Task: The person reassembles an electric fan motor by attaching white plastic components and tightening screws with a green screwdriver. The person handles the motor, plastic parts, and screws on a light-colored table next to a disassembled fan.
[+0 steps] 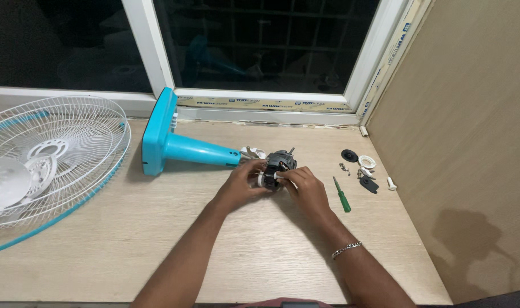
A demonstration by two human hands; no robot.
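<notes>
The person's left hand [241, 185] and right hand [305, 187] meet over a small fan motor [280, 163] near the middle of the worktop [157, 239]. The left grip is closed around the white front part of the motor; the right grip pinches the same white part from the other side, fingers narrow. The motor sits at the end of the turquoise fan stand [180, 145], which lies on its side with its base toward the window [260, 45].

A likely risk is that the motor turns or slips between the two hands, because the stand lies loose and can roll. A small part could also fall and get lost among the other pieces.

To the right lie a green screwdriver [342, 195], some small screws [344, 167], a black round cap [349, 155], a white ring [367, 162] and a white bolt [391, 183], all close together near the brown wall [471, 142]. The white fan guards [49, 159] rest far left, well apart. Nothing stands between the hands and the screwdriver.
</notes>
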